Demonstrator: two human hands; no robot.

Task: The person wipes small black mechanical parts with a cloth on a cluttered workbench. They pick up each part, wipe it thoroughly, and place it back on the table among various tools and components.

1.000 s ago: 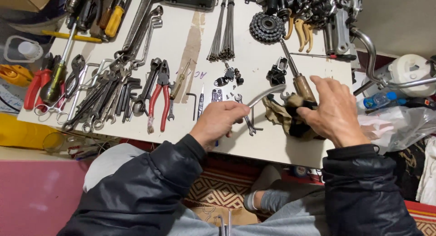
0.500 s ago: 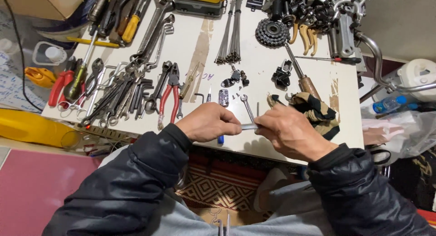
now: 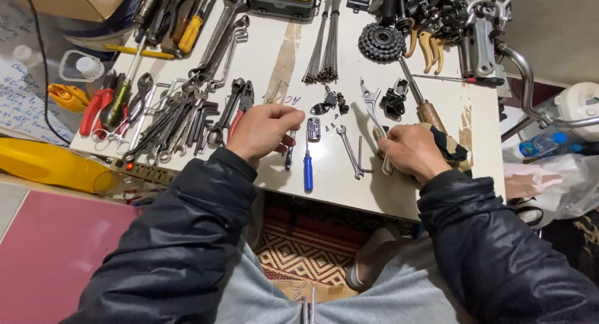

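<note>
Down over the white table [image 3: 399, 193] we go, and both hands are on it, sleeves in a dark padded jacket. The left hand [image 3: 262, 132] sits near the middle of the table, fingers curled in and bunched at the tips as if pinching something very small; what it is, I cannot tell. Just beside those fingertips lies a small silver tag-like plate [image 3: 314, 129], and right below it a blue-handled screwdriver [image 3: 308, 172] points down toward the table's near edge. The right hand [image 3: 412, 152] is closed around the handle end of a flat silver wrench [image 3: 372, 106], whose forked head juts up and away from the knuckles. That hand rests on a dark patterned cloth [image 3: 450, 148] by the table's right edge. Between the 2 hands lies a small combination spanner [image 3: 349, 150], apart from both. Left of the left hand, a pile of spanners [image 3: 171, 121] fans out, with red-handled pliers [image 3: 240, 112] just beside the wrist. Farther up sit a bundle of thin spokes [image 3: 324, 40] and a black toothed sprocket [image 3: 382, 42], with a wooden-handled tool [image 3: 424, 106] running down from it toward the right hand.
</note>
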